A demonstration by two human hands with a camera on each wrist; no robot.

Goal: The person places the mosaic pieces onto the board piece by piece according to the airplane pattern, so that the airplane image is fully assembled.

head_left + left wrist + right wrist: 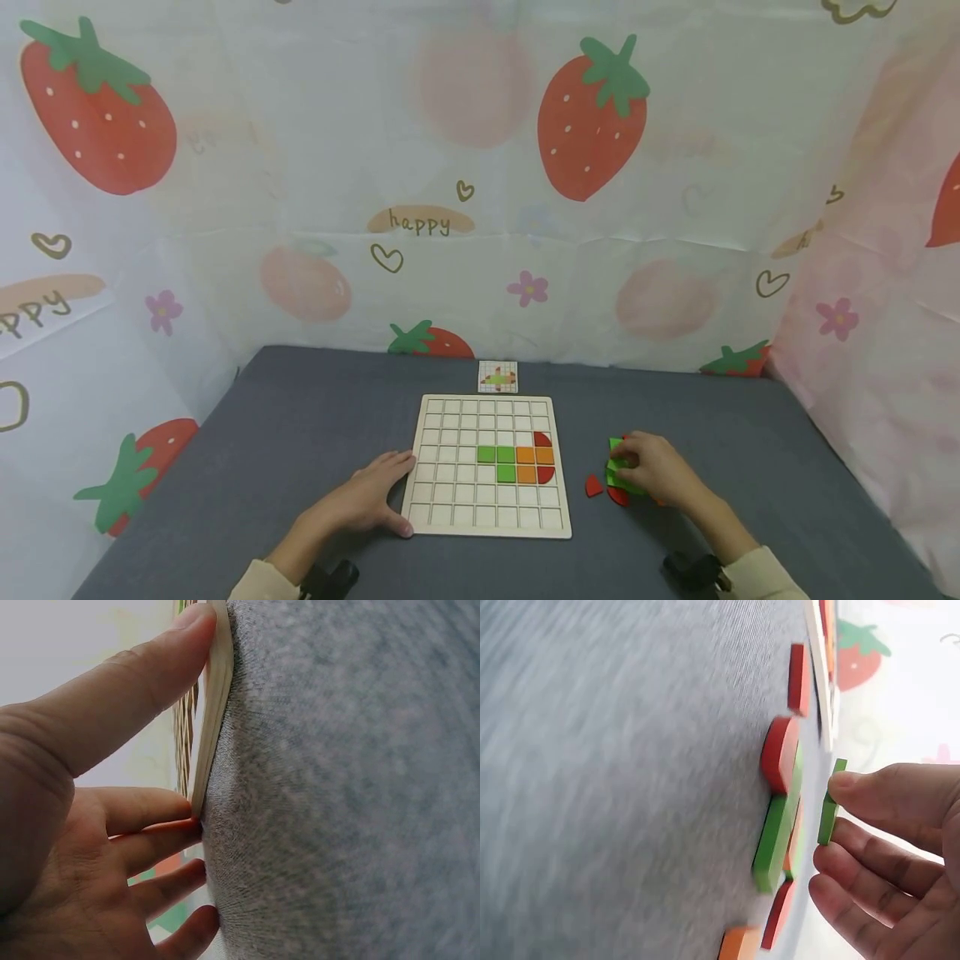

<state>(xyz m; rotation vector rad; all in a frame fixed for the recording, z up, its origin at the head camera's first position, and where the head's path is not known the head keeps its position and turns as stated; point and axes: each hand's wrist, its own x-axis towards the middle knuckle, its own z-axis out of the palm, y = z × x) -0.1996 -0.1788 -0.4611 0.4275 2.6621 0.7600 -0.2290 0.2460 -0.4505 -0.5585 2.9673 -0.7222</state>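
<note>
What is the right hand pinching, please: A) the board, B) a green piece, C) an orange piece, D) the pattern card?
B: in the right wrist view the right hand pinches a thin green piece lifted off the pile.

Strawberry-print backdrop (480,167), grey tabletop (300,425)

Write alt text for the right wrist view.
The right hand pinches a thin green tile lifted just off a loose pile of green, red and orange tiles on grey cloth. The wooden board's edge shows at the top.
</note>
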